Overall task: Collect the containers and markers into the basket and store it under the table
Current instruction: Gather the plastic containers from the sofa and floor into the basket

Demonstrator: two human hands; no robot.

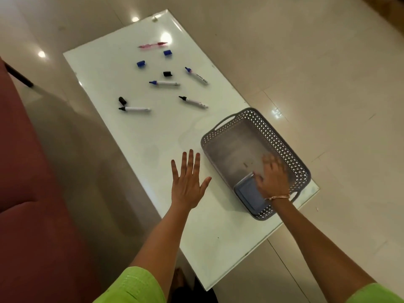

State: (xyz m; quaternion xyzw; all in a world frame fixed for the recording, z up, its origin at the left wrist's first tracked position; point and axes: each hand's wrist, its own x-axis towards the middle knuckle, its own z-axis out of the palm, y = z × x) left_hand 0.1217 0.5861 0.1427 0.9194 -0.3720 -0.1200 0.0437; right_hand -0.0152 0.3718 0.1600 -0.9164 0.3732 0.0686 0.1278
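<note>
Fingers point(191, 159) of the left hand point(188, 182) are splayed flat, empty, over the glossy white glass table point(135, 136), left of the grey perforated plastic basket point(282, 141). Right hand point(272, 176) is motion-blurred inside the basket beside the blue-lidded rectangular container point(249, 194); grip unclear, looks like a release. Judgement: container step finishing; next comes the uncapped white-barrelled markers point(165, 83) and loose caps point(141, 63) well up the table, thin, smooth, needing pinch grips.
</note>
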